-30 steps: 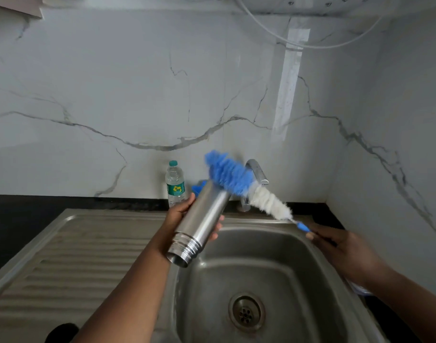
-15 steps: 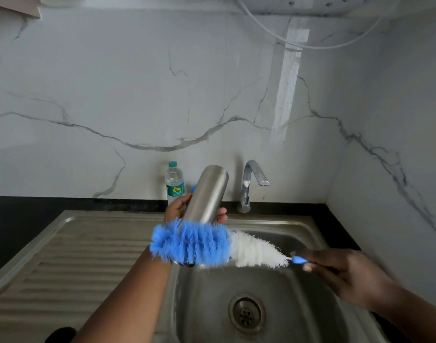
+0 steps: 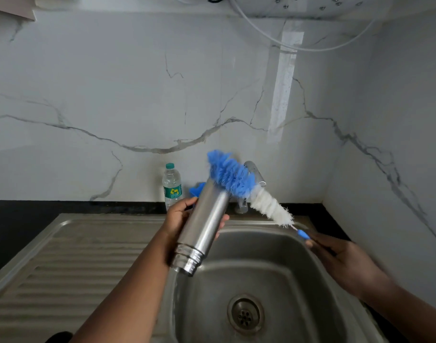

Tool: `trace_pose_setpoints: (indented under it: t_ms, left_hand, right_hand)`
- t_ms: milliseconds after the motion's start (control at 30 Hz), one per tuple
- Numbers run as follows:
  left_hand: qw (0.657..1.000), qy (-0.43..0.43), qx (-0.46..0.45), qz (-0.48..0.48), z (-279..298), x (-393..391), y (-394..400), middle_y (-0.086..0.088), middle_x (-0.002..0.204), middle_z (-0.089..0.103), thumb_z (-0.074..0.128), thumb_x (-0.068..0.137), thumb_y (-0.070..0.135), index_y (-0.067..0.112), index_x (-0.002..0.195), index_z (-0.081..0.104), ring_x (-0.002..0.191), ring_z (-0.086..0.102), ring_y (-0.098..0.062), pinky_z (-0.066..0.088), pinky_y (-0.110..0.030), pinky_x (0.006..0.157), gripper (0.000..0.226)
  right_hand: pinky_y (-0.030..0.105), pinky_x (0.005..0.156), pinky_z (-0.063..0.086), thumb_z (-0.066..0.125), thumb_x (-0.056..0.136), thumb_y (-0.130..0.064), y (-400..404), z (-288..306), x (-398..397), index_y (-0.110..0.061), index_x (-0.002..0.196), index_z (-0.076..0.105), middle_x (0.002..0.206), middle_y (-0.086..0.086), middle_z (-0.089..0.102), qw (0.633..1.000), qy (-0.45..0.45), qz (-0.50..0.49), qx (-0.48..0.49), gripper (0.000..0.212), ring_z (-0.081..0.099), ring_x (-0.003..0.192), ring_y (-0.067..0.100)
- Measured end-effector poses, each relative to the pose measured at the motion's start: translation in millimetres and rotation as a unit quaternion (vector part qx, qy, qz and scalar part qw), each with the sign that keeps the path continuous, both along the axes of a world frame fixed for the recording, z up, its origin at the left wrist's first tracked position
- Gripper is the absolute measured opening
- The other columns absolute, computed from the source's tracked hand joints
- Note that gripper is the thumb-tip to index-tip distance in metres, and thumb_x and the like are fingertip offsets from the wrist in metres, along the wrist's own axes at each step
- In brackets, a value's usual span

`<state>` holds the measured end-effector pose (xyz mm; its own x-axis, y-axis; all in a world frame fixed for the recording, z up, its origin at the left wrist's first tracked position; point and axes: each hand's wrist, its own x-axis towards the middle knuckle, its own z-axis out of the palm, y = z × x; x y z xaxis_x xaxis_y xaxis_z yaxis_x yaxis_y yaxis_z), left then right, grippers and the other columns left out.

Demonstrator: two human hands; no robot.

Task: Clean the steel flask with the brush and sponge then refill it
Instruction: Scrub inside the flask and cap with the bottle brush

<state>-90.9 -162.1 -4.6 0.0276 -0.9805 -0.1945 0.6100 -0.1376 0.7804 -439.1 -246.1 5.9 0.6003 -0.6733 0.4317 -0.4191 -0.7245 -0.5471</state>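
Head view: left grip (image 3: 179,219) is wrapped round the steel flask (image 3: 203,226) at mid frame, over the sink (image 3: 298,280). Right grip (image 3: 345,261), lower right, pinches the brush (image 3: 246,189) handle. Flask tilts, threaded mouth down-left & nearest the camera, bottom up-right. Bristles touch the bottom end, outside. Can't see inside the flask. Right hand is blurry. No sponge seen.

tap (image 3: 255,177) behind brush (image 3: 246,189), right hand (image 3: 348,263) blurred

Water bottle (image 3: 171,185) green label: yellow logo, text unreadable
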Motion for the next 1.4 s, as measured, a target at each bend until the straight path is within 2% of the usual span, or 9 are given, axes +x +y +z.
trace_pose_setpoints:
  t_ms: [167,333,467,567,800,933,1067,1233,1400]
  left_hand:
    - [0.988,-0.023,0.061,0.141,-38.1,22.4,6.2,-0.004,0.071,0.075,0.081,0.060,0.033,0.008,0.102,0.067,0.057,0.072,-0.013,0.060,-0.025,0.056,0.052]
    - [0.997,0.000,0.027,0.066,0.4,-1.1,1.5,-0.031,0.099,0.069,0.095,0.053,0.036,-0.009,0.106,0.072,0.078,0.071,-0.042,0.060,-0.052,0.073,0.073]
    - [0.993,0.026,0.075,0.086,-17.8,0.7,3.5,-0.026,0.117,0.067,0.065,0.086,0.049,-0.002,0.131,0.061,0.091,0.071,-0.042,0.052,-0.065,0.090,0.068]
    - [0.996,0.060,0.038,0.062,-13.0,-5.1,14.8,-0.045,0.129,0.050,0.035,0.102,0.047,-0.021,0.132,0.047,0.116,0.057,-0.053,0.044,-0.062,0.102,0.076]
    - [0.981,0.138,-0.117,-0.070,21.1,-26.5,28.9,-0.038,0.131,0.054,0.075,0.088,0.033,0.004,0.147,0.025,0.116,0.058,-0.051,0.045,-0.054,0.104,0.082]
    - [0.998,-0.010,-0.065,0.022,18.4,-20.9,20.6,-0.017,0.081,0.074,0.100,0.022,0.052,-0.006,0.093,0.074,0.073,0.072,-0.022,0.059,-0.030,0.071,0.095]
    - [0.999,0.026,-0.015,0.027,13.3,-15.7,20.4,-0.028,0.108,0.068,0.091,0.057,0.036,-0.008,0.113,0.070,0.087,0.071,-0.036,0.059,-0.050,0.081,0.074]
    - [0.996,0.080,-0.038,0.021,3.0,-26.6,42.7,-0.006,0.060,0.071,0.087,0.071,0.038,0.022,0.056,0.078,0.049,0.067,-0.014,0.054,-0.025,0.044,0.023]
    - [0.999,-0.005,-0.050,0.008,20.0,-18.8,19.9,-0.019,0.093,0.074,0.098,0.028,0.058,-0.001,0.097,0.077,0.080,0.073,-0.024,0.061,-0.036,0.066,0.093]
  right_hand:
    - [-0.013,0.069,0.028,0.047,0.088,-0.066,19.0,9.3,-6.6,-0.042,0.107,0.072,0.079,-0.064,0.039,0.992,0.079,0.019,-0.096,0.040,0.038,0.080,-0.042]
    - [0.004,0.063,0.042,0.050,0.080,-0.069,2.7,-2.0,-4.3,-0.053,0.102,0.064,0.090,-0.024,0.073,1.000,-0.024,-0.008,0.004,0.031,0.064,0.079,-0.013]
    - [-0.010,0.073,0.032,0.064,0.090,-0.042,12.0,7.5,-8.8,-0.048,0.108,0.068,0.082,-0.060,0.045,0.993,0.086,0.039,-0.077,0.019,0.047,0.082,-0.035]
    - [-0.007,0.074,0.036,0.042,0.080,-0.080,15.1,10.2,-11.9,-0.073,0.103,0.054,0.090,-0.058,0.049,0.992,0.090,0.050,-0.067,0.027,0.050,0.085,-0.033]
    - [0.005,0.077,0.047,0.050,0.086,-0.067,1.2,-2.9,-20.0,-0.066,0.112,0.057,0.101,-0.043,0.062,0.991,0.064,0.029,-0.113,0.027,0.058,0.091,-0.021]
    - [0.011,0.079,0.050,0.050,0.087,-0.065,-7.6,-12.9,-30.8,-0.067,0.112,0.055,0.096,-0.048,0.059,0.994,0.061,0.024,-0.083,0.026,0.059,0.093,-0.020]
    - [-0.001,0.083,0.039,0.048,0.079,-0.076,-1.7,-7.0,-16.3,-0.069,0.096,0.061,0.099,-0.043,0.062,0.995,-0.016,0.024,-0.096,0.022,0.057,0.098,-0.021]
    - [-0.007,0.080,0.034,0.045,0.090,-0.064,16.1,0.2,-19.0,-0.043,0.110,0.070,0.093,-0.054,0.052,0.994,0.013,0.080,-0.068,0.038,0.050,0.087,-0.032]
    - [-0.003,0.083,0.038,0.046,0.072,-0.085,7.7,-5.4,-17.3,-0.075,0.100,0.054,0.101,-0.045,0.060,0.994,-0.037,0.052,-0.094,0.031,0.055,0.097,-0.024]
